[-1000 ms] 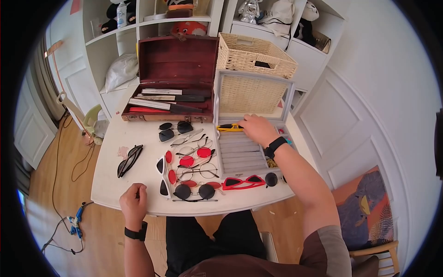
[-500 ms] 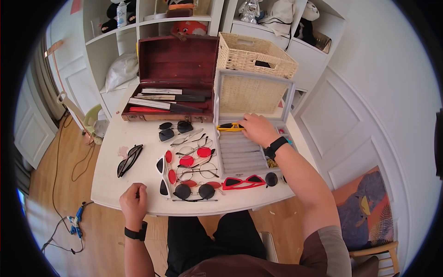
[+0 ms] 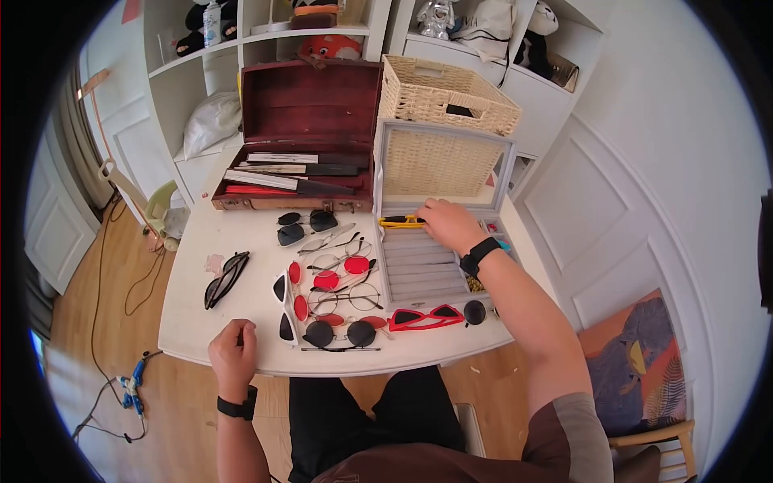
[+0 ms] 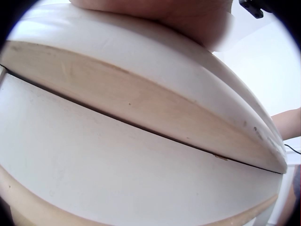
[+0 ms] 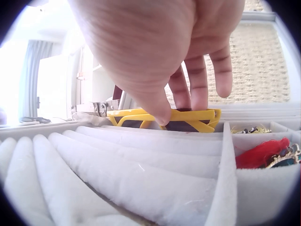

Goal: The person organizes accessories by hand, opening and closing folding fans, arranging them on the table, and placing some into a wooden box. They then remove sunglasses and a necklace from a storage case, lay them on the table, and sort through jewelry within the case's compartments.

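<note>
Right wrist view shows the right hand [image 5: 155, 52] pinching yellow sunglasses [image 5: 164, 120] into the rearmost groove of the grey tray [image 3: 419, 270]. Seating them looks nearly done; next, I judge, the fingers must let go cleanly. Side slots hold red trinkets [image 5: 263, 153]. The left hand [image 3: 233, 350] rests loosely curled, holding nothing, on the table [image 3: 193, 322] edge.

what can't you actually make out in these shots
- Left hand: the left wrist view shows only its underside against the table edge; what its curled fingers hold, if anything, is hidden.
- Yellow sunglasses: the right hand covers their upper part in the right wrist view; the lenses are mostly hidden.
- Red item in the organizer's side compartment: blurred and cut off by the divider.
- Wicker basket contents: too small in the head view.
</note>
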Available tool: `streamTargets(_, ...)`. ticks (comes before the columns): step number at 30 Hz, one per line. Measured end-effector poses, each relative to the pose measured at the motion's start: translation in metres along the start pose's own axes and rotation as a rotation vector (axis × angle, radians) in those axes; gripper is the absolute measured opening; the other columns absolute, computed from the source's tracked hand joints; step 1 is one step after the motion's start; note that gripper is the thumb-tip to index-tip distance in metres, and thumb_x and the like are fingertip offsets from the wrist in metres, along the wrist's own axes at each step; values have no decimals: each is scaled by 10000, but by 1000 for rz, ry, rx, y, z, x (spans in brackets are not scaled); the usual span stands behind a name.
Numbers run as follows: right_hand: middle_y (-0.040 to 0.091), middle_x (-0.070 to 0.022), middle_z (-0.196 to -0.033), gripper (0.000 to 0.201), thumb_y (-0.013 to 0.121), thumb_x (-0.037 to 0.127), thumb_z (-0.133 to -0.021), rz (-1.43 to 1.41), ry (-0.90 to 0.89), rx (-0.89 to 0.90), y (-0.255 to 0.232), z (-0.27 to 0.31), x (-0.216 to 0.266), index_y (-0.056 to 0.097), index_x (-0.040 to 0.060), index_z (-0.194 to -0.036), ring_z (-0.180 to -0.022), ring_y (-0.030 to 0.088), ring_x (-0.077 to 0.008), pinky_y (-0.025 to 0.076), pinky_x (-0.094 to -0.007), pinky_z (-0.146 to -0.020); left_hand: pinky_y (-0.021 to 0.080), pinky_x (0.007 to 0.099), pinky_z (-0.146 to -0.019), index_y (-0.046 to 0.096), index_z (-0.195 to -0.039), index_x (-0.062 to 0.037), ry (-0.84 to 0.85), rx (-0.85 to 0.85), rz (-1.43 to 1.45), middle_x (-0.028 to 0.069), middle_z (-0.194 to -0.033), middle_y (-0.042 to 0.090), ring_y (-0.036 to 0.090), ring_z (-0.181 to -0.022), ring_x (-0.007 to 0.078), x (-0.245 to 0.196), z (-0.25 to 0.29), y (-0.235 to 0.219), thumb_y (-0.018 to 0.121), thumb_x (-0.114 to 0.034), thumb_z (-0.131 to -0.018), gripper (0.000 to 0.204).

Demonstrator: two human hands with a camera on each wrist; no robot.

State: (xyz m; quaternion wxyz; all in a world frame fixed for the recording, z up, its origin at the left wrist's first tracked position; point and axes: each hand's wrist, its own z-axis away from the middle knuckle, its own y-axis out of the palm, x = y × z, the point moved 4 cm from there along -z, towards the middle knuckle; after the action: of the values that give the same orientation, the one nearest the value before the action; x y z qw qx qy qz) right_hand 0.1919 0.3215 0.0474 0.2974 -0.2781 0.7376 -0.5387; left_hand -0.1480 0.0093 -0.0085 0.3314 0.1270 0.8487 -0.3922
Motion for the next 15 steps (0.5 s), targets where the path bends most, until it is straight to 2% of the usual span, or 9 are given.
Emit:
streamTargets(8, 643, -100, -978, 145, 634, 108, -863, 18, -11, -1, 3, -1, 1, 692, 84, -994, -953, 655, -306, 553, -442, -802, 465, 337, -540, 688, -844, -27, 7, -9, -1, 123, -664, 638, 608, -539, 250, 2, 1, 0, 636, -105, -918, 120)
streamTargets(15, 639, -87, -1014, 210, 658, 118, -850, 16, -33, -34, -8, 7, -3, 694, 83, -1054, -1013, 634, -287, 536, -417, -847, 466, 341, -538, 690, -846, -24, 7, -13, 0, 125, -664, 641, 611, -540, 252, 3, 1, 2, 640, -109, -919, 123)
